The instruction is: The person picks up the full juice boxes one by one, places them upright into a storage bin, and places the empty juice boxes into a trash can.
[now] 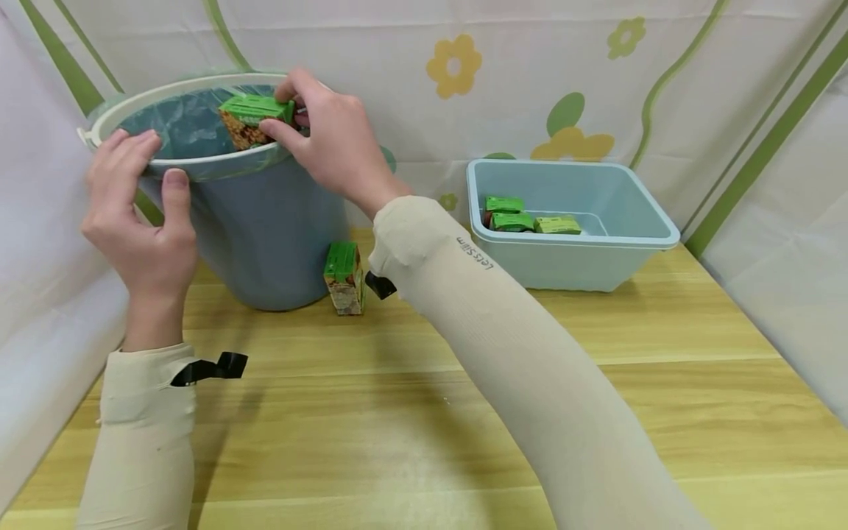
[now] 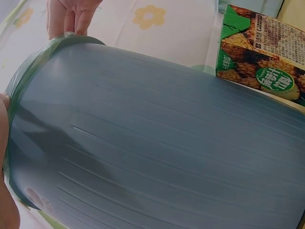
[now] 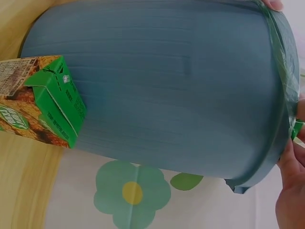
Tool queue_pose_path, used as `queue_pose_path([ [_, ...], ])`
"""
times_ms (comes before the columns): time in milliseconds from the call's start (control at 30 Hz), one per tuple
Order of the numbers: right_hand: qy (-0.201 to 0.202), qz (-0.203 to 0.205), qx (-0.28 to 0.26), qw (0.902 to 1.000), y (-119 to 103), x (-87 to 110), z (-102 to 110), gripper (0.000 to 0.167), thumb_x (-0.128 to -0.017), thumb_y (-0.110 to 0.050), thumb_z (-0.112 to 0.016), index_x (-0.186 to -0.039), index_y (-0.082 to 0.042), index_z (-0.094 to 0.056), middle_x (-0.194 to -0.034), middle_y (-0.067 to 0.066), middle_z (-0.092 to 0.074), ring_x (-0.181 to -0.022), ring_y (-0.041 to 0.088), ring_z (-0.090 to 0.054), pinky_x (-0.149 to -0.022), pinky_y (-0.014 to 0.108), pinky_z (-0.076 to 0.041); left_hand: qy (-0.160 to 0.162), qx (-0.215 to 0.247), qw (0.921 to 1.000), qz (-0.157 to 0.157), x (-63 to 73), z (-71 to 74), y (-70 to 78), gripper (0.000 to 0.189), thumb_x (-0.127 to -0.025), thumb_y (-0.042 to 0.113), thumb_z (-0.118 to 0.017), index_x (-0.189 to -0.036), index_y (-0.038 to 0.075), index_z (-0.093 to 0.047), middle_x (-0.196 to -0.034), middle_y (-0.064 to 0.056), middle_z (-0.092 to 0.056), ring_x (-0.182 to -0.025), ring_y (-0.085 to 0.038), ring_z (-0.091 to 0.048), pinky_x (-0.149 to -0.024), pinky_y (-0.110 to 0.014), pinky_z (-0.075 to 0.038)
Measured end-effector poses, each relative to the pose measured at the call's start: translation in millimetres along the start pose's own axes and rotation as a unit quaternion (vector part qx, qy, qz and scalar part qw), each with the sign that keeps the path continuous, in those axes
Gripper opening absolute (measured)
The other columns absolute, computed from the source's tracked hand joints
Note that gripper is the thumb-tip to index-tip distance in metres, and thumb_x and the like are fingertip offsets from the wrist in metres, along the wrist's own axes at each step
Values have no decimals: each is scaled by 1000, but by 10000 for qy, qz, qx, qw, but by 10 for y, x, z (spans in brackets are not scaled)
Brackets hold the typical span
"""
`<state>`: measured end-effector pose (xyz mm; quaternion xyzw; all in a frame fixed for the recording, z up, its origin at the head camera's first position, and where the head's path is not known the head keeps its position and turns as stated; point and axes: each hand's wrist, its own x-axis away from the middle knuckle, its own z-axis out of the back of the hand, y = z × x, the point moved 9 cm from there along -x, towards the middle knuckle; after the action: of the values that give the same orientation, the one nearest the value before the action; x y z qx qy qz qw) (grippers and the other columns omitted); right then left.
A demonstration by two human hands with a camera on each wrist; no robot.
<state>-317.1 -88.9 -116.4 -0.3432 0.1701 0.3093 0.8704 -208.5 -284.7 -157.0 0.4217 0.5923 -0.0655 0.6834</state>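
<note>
On the left stands a blue-grey trash can lined with a thin translucent green bag. My left hand grips its near-left rim, fingers over the edge and thumb outside. At the far right of the rim, my right hand pinches a green-topped juice box by one end, inside the can's mouth. In the right wrist view that box is mostly hidden behind the rim. Another juice box stands upright on the table beside the can's base; pineapple pictures cover its sides.
A light blue plastic basin stands to the right on the wooden table. Several small green-topped boxes lie in its left part. Behind everything hangs a white curtain with flowers.
</note>
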Motion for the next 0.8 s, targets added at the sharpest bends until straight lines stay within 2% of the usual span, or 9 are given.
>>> queue_pose_path([
  [333, -123, 100, 134, 9998, -20, -1, -12, 37, -107, -38, -63, -136, -15, -60, -127, -4, -70, -117, 8, -65, -97, 13, -48, 29, 8, 10000, -9, 2, 13, 0, 34, -92, 31, -66, -118, 17, -82, -123, -5, -80, -133, -11, -64, -125, -29, -40],
  [467, -142, 149, 149, 9997, -19, 11, -6, 36, -108, -37, -62, -136, -15, -60, -131, -3, -69, -121, 8, -65, -101, 13, -48, 7, 34, 10000, -18, 9, 3, 14, 35, -92, 31, -66, -119, 15, -82, -123, -5, -80, -133, -12, -64, -125, -29, -40],
  [633, -193, 175, 25, 9997, -21, 20, -7, 37, -108, -36, -62, -137, -13, -60, -141, -2, -67, -133, 6, -64, -110, 9, -44, 21, 73, 10000, -29, 9, 0, 26, 35, -92, 30, -66, -118, 14, -82, -123, -6, -80, -133, -12, -64, -125, -30, -40],
  [800, -164, 265, -163, 9994, -25, 47, -2, 35, -108, -33, -62, -136, -11, -62, -140, 0, -66, -133, 7, -64, -111, 7, -42, 44, 101, 9999, -39, 6, -2, 37, 34, -92, 30, -67, -118, 13, -83, -122, -6, -80, -133, -12, -64, -125, -30, -40],
])
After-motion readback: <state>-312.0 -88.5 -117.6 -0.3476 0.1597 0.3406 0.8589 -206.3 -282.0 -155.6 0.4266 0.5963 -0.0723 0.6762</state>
